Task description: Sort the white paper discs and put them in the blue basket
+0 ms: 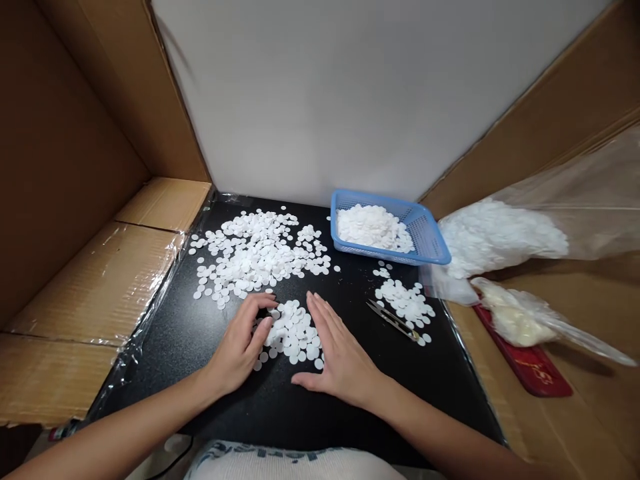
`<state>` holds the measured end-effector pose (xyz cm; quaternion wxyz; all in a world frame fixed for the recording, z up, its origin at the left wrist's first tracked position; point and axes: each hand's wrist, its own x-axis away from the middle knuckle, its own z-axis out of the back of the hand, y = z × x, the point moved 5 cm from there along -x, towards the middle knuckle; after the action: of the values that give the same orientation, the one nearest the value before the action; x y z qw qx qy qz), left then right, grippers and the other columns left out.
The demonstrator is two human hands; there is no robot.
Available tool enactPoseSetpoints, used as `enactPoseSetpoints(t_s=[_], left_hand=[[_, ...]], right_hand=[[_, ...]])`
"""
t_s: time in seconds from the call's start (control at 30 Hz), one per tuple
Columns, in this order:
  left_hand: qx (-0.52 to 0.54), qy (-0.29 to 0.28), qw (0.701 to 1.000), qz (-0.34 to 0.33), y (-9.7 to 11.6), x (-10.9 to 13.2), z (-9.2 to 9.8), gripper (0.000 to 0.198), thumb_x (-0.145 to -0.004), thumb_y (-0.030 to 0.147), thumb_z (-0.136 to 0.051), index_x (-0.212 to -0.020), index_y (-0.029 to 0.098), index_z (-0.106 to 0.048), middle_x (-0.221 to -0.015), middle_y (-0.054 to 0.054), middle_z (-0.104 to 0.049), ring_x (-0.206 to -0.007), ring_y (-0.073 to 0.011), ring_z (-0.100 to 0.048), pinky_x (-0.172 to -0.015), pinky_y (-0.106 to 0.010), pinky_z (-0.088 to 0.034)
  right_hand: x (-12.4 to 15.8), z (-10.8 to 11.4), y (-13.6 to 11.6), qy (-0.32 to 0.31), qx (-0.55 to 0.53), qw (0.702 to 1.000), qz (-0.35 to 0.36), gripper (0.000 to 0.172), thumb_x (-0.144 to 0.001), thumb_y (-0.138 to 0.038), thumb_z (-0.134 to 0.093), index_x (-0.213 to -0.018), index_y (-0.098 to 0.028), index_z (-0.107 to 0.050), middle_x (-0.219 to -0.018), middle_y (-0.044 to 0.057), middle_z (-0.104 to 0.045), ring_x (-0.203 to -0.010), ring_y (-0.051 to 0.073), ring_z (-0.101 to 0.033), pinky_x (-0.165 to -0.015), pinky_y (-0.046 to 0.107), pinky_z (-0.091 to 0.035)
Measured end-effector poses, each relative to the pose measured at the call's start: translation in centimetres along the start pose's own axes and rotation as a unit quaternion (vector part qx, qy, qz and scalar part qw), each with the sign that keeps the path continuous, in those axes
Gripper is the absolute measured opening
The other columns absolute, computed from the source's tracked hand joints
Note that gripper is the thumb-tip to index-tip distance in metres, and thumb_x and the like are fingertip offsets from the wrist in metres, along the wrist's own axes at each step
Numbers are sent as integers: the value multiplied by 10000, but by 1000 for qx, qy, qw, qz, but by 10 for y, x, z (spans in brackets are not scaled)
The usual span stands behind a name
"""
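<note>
A small heap of white round discs [295,331] lies on the black tabletop [165,360] between my two hands. My left hand [245,340] curves along the left of this heap, fingers bent and apart, thumb touching or close to the discs. On the other side, my right hand [340,353] rests on its edge with fingers stretched out together and the thumb spread toward me. Neither hand grips anything. Beyond my left hand spreads a larger scatter of white discs [255,260].
A blue plastic basket [425,233] with white discs stands at the back right. Thread snips [393,320] lie by another small disc pile [405,300]. Farther right are a clear bag of white pieces [500,233], a bag of yellowish material [515,313] and a red case [540,370]. Cardboard [95,280] flanks the table.
</note>
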<state>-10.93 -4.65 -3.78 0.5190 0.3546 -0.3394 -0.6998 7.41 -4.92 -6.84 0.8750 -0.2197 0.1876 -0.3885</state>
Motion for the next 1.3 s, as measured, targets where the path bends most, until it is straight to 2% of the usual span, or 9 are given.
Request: enactPoseSetpoints(t_s=[0.07,0.23,0.43,0.57,0.73,0.83,1.0,1.17,1.3], left_hand=[[2,-4,1000,-1,1,-4,-4,192,-1025,341,-412,-1099,221,-541,-1158,-90,-607,-1210,-245,-542,-995,-389,-446],[36,16,999,2,8,-13,-15,167,-976,332,-495,-900,213,-585,-846,-17,-595,-804,-188,-557,-770,-325,-449],[103,134,985,37,-8,-9,1,210,-993,377,-458,-947,217,-585,-877,-21,-602,-847,-188,-566,-792,-313,-450],[146,159,975,59,-15,-13,0,255,-1014,400,-399,-964,218,-570,-915,-26,-621,-894,-186,-599,-829,-309,-481],[166,122,977,51,-7,-21,-12,290,-990,430,-441,-911,216,-621,-948,-49,-651,-1035,-226,-607,-921,-343,-478],[169,94,980,43,-3,-26,-15,329,-974,432,-458,-817,206,-639,-923,-58,-674,-1015,-234,-623,-924,-349,-475],[173,36,983,46,-2,-33,-18,328,-929,424,-531,-755,193,-687,-823,-53,-729,-834,-221,-672,-807,-329,-507],[198,6,978,63,-6,-40,-12,398,-899,478,-546,-704,187,-734,-789,-73,-766,-864,-255,-709,-844,-361,-536],[228,-22,971,74,-5,-46,-1,441,-886,517,-528,-716,185,-763,-836,-89,-784,-818,-255,-725,-849,-393,-570]], right_hand=[[0,-5,-2,1,40,999,18,1349,-740,-643,-757,-1576,-152,181,-1651,213,-134,-1521,372,-145,-1193,604,-300],[-19,-19,-12,18,52,997,52,1375,-735,-650,-756,-1567,-91,184,-1631,258,-166,-1514,373,-179,-1187,593,-324],[-37,-21,-23,-6,35,998,60,1267,-732,-654,-756,-1583,-31,-52,-1602,283,-238,-1512,369,-194,-1203,572,-302],[-46,-22,-33,-28,11,998,55,1105,-722,-642,-769,-1504,-9,-313,-1553,286,-328,-1485,389,-254,-1216,553,-281],[-57,-29,-40,-42,-42,998,30,996,-731,-455,-804,-1505,-61,-317,-1428,226,-469,-1401,352,-381,-1141,503,-412],[-62,-33,-40,-55,-31,997,51,920,-758,-400,-792,-1492,-70,-347,-1441,235,-461,-1368,354,-409,-1131,530,-399],[-69,-35,-45,-85,46,987,126,536,-892,-363,-665,-1316,-50,-568,-1240,197,-646,-1131,295,-600,-985,418,-506],[-81,-37,-51,-71,132,973,173,275,-924,-216,-569,-1124,-64,-682,-1030,159,-736,-900,273,-680,-796,378,-548],[-93,-36,-50,-44,137,973,179,206,-921,-139,-530,-1019,-90,-704,-989,161,-740,-833,261,-697,-727,361,-546]])
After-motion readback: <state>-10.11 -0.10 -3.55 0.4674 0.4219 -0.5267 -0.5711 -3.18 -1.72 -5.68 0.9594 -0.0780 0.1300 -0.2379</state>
